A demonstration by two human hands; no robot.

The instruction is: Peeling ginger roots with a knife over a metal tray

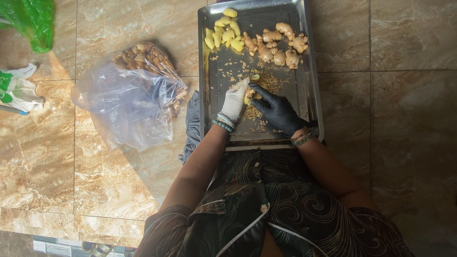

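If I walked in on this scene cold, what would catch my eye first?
Probably the mismatched gloves: the left hand in white and the right hand in black meet over a piece of ginger above a heap of peelings in the steel tray. At the tray's far end lie yellow peeled pieces beside unpeeled knobs. Left of the tray, a clear plastic bag holds more ginger.

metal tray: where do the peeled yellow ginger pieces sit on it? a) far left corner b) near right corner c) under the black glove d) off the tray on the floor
a: the peeled yellow ginger pieces lie bunched in the far left corner of the metal tray, beside the unpeeled ginger, well away from the left hand in a white glove and the right hand in a black one.
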